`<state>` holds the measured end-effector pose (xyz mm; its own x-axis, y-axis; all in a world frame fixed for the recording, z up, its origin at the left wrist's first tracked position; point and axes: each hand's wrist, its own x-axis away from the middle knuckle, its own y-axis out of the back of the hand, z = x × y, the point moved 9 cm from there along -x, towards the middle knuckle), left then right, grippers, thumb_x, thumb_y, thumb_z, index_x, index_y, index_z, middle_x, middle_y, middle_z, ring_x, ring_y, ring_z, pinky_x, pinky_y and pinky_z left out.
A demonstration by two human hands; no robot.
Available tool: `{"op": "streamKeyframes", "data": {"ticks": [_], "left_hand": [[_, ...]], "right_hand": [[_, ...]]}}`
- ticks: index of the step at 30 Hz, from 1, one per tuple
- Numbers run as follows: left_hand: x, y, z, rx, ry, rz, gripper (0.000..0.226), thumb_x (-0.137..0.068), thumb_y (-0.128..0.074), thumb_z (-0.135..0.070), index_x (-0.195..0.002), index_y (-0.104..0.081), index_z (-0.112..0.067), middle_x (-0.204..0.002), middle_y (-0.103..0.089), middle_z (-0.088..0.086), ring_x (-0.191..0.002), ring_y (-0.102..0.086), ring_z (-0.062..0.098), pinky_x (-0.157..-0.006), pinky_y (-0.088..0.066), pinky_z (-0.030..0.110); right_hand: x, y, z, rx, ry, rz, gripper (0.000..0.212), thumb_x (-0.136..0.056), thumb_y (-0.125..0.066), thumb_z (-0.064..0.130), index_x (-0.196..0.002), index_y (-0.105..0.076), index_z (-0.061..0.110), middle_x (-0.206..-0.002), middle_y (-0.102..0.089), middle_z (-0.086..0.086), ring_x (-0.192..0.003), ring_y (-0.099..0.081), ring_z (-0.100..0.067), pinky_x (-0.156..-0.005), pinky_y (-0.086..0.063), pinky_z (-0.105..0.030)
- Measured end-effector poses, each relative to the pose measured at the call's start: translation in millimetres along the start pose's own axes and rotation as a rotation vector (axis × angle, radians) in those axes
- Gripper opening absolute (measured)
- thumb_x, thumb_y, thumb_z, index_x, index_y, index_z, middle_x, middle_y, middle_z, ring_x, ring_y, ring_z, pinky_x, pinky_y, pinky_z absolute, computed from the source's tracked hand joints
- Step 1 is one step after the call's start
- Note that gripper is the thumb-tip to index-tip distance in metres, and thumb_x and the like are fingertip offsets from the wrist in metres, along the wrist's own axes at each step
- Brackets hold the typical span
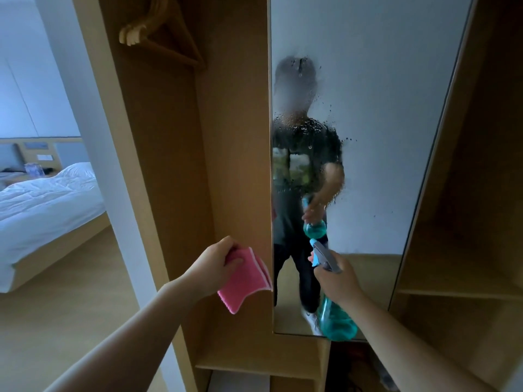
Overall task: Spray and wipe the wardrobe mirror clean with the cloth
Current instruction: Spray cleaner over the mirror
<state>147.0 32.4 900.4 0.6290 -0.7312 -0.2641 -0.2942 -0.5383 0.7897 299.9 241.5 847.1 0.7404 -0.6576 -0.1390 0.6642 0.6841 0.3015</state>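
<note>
Our right hand [336,281] wraps its fingers around the bottle [335,318], teal liquid inside, nozzle at the mirror [382,137] near its bottom edge. Our left hand [212,267] pinches the cloth [244,281] beside the mirror's left edge. Droplets [317,128] speckle the glass.

Cloth [245,280] pink, pale edge trim. Spray bottle [336,318] teal, grey head, blue nozzle tip. Wardrobe [232,137] tan wood. Mirror [382,123] droplet-speckled toward 9 o'clock. Bedding [42,202] white.
</note>
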Motion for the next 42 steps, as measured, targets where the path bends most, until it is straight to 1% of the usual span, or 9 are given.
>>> {"op": "streamKeyframes", "data": {"ticks": [7, 12, 19, 23, 26, 30, 33, 38, 42], "left_hand": [[9.5, -21.5, 23.0, -0.002, 0.040, 0.035, 0.014, -0.096, -0.054, -0.023, -0.106, -0.052, -0.032, -0.095, -0.059, -0.016, -0.083, -0.059, 0.004, -0.058, -0.047, 0.015], [10.6, -21.2, 29.4, -0.022, 0.016, 0.028, 0.016, -0.095, -0.054, -0.022, -0.104, -0.051, -0.035, -0.093, -0.058, -0.018, -0.081, -0.059, 0.003, -0.054, -0.048, 0.013], [7.1, -25.4, 33.1, -0.024, 0.003, 0.027, 0.018, -0.094, -0.055, -0.022, -0.101, -0.050, -0.038, -0.092, -0.059, -0.017, -0.080, -0.060, 0.002, -0.054, -0.048, 0.013], [2.3, -32.6, 32.2, -0.023, 0.008, 0.042, 0.014, -0.094, -0.056, -0.022, -0.103, -0.052, -0.033, -0.093, -0.060, -0.015, -0.082, -0.060, 0.005, -0.060, -0.050, 0.018], [-2.0, -39.8, 23.6, -0.039, -0.017, 0.053, 0.016, -0.094, -0.056, -0.021, -0.104, -0.052, -0.033, -0.093, -0.059, -0.016, -0.082, -0.059, 0.003, -0.059, -0.049, 0.016], [-8.2, -52.5, 11.8, -0.040, -0.036, 0.075, 0.014, -0.095, -0.055, -0.020, -0.104, -0.052, -0.030, -0.093, -0.059, -0.016, -0.081, -0.059, 0.003, -0.056, -0.048, 0.015], [-12.8, -62.0, 5.0, -0.040, -0.036, 0.094, 0.012, -0.095, -0.055, -0.020, -0.104, -0.053, -0.029, -0.093, -0.060, -0.015, -0.080, -0.059, 0.002, -0.055, -0.048, 0.014], [-19.0, -75.4, -8.1, -0.030, -0.055, 0.122, 0.011, -0.094, -0.055, -0.022, -0.101, -0.053, -0.031, -0.091, -0.061, -0.013, -0.079, -0.060, 0.004, -0.057, -0.049, 0.016], [-20.1, -81.1, -19.1, -0.036, -0.082, 0.138, 0.010, -0.094, -0.054, -0.023, -0.097, -0.052, -0.032, -0.089, -0.061, -0.014, -0.076, -0.061, 0.004, -0.055, -0.049, 0.017]], "right_hand": [[6.2, -19.5, -22.3, 0.011, -0.044, -0.008, 0.025, -0.083, -0.053, 0.005, -0.088, -0.065, 0.026, -0.084, -0.065, -0.006, -0.077, -0.061, -0.019, -0.060, -0.044, -0.023], [6.6, -24.6, -32.3, 0.034, -0.056, 0.011, 0.022, -0.085, -0.053, 0.005, -0.089, -0.063, 0.024, -0.082, -0.062, -0.009, -0.077, -0.060, -0.022, -0.065, -0.047, -0.027], [5.6, -7.9, -39.1, 0.080, -0.027, -0.089, 0.017, -0.088, -0.055, 0.009, -0.075, -0.058, 0.021, -0.066, -0.057, -0.004, -0.059, -0.053, -0.015, -0.051, -0.041, -0.019], [9.9, 5.9, -53.4, 0.022, -0.074, -0.098, 0.026, -0.087, -0.050, 0.002, -0.093, -0.063, 0.024, -0.073, -0.061, -0.004, -0.054, -0.053, -0.005, -0.044, -0.040, -0.011], [13.6, 18.6, -62.7, -0.014, -0.097, -0.114, 0.037, -0.087, -0.050, 0.000, -0.108, -0.060, 0.028, -0.089, -0.065, 0.005, -0.072, -0.058, 0.000, -0.049, -0.042, -0.002], [18.2, 36.3, -76.3, -0.016, -0.140, -0.124, 0.040, -0.089, -0.050, 0.002, -0.116, -0.060, 0.030, -0.090, -0.064, 0.007, -0.065, -0.063, -0.005, -0.045, -0.043, -0.008], [18.7, 50.2, -79.7, 0.034, -0.128, -0.142, 0.033, -0.087, -0.050, 0.002, -0.107, -0.063, 0.025, -0.075, -0.057, 0.011, -0.054, -0.055, 0.002, -0.048, -0.039, -0.012], [22.6, 68.1, -88.4, 0.057, -0.118, -0.208, 0.012, -0.084, -0.055, 0.001, -0.075, -0.059, 0.008, -0.059, -0.048, 0.002, -0.056, -0.049, -0.013, -0.054, -0.039, -0.024], [22.6, 78.5, -89.8, 0.033, -0.094, -0.236, 0.013, -0.087, -0.056, 0.002, -0.074, -0.056, 0.004, -0.059, -0.047, -0.002, -0.054, -0.044, -0.014, -0.052, -0.036, -0.024]]}}
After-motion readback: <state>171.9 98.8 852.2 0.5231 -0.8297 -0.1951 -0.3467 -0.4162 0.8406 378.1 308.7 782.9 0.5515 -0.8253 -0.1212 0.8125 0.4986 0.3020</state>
